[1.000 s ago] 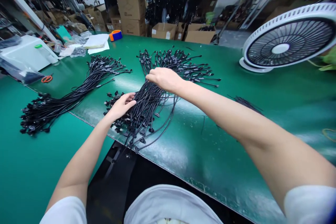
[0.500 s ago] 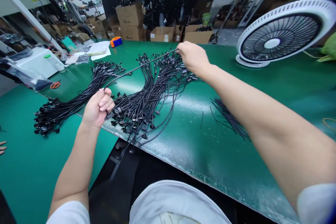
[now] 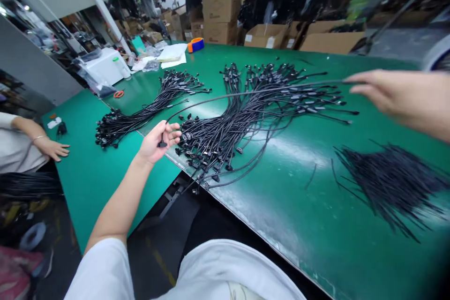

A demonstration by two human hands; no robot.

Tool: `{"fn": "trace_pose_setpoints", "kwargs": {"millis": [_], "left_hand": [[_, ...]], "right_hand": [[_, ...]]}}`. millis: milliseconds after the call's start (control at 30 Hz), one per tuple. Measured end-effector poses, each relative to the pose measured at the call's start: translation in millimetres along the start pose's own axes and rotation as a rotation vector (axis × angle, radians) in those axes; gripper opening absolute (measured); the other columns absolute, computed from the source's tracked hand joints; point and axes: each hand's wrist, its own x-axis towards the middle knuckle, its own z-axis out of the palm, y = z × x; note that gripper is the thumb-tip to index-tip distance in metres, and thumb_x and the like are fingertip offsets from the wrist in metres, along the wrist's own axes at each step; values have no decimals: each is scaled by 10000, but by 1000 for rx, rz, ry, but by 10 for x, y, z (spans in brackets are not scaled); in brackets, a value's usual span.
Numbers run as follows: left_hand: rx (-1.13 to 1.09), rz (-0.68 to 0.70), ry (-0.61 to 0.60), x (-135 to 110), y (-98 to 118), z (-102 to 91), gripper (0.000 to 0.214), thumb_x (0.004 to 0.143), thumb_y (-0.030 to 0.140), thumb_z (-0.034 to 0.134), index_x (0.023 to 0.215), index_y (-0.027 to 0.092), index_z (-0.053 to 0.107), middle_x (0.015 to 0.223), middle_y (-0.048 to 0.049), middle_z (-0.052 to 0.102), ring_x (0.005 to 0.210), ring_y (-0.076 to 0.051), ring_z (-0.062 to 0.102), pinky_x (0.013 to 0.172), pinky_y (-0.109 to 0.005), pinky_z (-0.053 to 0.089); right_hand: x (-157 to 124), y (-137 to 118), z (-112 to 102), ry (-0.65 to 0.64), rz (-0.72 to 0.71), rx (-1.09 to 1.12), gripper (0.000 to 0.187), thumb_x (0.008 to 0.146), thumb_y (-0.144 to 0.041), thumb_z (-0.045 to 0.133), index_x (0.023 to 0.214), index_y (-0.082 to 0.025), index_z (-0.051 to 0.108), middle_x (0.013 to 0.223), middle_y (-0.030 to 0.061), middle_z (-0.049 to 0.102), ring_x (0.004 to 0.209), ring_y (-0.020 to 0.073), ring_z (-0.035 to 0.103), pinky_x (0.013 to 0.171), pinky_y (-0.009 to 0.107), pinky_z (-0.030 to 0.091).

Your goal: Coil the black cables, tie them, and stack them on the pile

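Note:
A long black cable (image 3: 200,102) runs in a shallow arc between my two hands. Its connector end lies in my left hand (image 3: 158,140), with the thumb and fingers loosely curled around it. The far end is pinched in the fingers of my right hand (image 3: 397,96), which is blurred at the right. Beneath the held cable spreads a large bundle of black cables (image 3: 228,126), its plugs toward the table's near edge. A second cable bundle (image 3: 140,115) lies beyond my left hand.
Short black strips (image 3: 393,173) are heaped on the green table (image 3: 281,225) at right. Orange-handled scissors (image 3: 118,94), papers (image 3: 173,54) and a tape roll (image 3: 196,45) lie at the back left. Another person's hand (image 3: 52,148) rests on the left table. Cardboard boxes (image 3: 221,9) stand behind.
The view has swung left. My right hand has moved rightward along with the cable's end, over the bundle. My left fingers have loosened from a fist, showing the connector.

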Motion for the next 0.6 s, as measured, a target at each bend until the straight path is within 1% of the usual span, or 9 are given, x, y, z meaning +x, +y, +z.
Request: {"fn": "trace_pose_setpoints", "kwargs": {"millis": [67,133,200,233,267,333,400,500,600], "left_hand": [[171,33,-4,-53,-99,223,229,914,370,574,816,179,493,810,-42,721,690,-151,707,608,-244,556],[376,151,-62,-148,-259,566,222,932,411,540,913,193,510,880,-59,742,816,-186,723,719,-297,572],[550,243,-197,-286,-450,938,224,936,407,541,1001,194,568,1019,-73,739,978,-192,693,888,-330,534],[595,237,-290,-356,-543,1100,233,935,398,546,1032,192,598,1013,-68,737,984,-184,681,926,-328,510],[595,192,-385,-416,-629,1233,247,936,397,546,1042,188,622,930,-56,737,917,-171,681,914,-319,505],[463,24,-522,-482,-766,1404,276,939,415,542,1000,168,651,642,2,642,633,-123,612,759,-282,522],[254,-165,-575,-479,-846,1471,300,928,427,561,940,145,662,487,66,451,429,-68,408,558,-225,466],[40,-365,-617,-433,-850,1474,268,867,380,663,872,114,686,475,98,308,384,-23,212,425,-154,343],[-91,-439,-594,-415,-776,1454,212,850,303,687,836,92,700,471,111,231,380,-12,139,386,-115,299]], "right_hand": [[-366,-386,33,78,-104,-38,747,955,-651,76,1018,-214,678,778,136,672,571,217,554,502,324,244],[-664,-964,-45,-36,-193,10,652,1017,-447,84,891,-186,668,694,113,659,513,183,542,460,304,219],[-766,-1523,-195,-236,-263,136,430,1023,-313,267,875,-192,652,719,58,674,546,147,572,469,284,262],[-738,-1713,-269,-266,-251,167,360,1012,-292,326,882,-188,645,720,43,667,558,137,572,481,276,264],[-680,-1816,-331,-251,-193,165,329,1004,-287,358,878,-181,642,730,39,665,576,134,574,494,271,257],[-582,-1765,-406,-239,-30,136,299,992,-325,415,877,-169,643,775,44,672,645,141,593,523,265,252],[-620,-1505,-420,-236,110,129,319,978,-392,453,875,-165,650,824,51,679,718,154,605,555,260,266],[-913,-1108,-369,-251,207,235,321,959,-437,476,922,-182,668,905,50,694,818,172,619,622,261,340],[-1268,-892,-289,-245,301,367,294,947,-425,483,999,-209,675,982,53,710,885,198,632,708,294,415]]}}
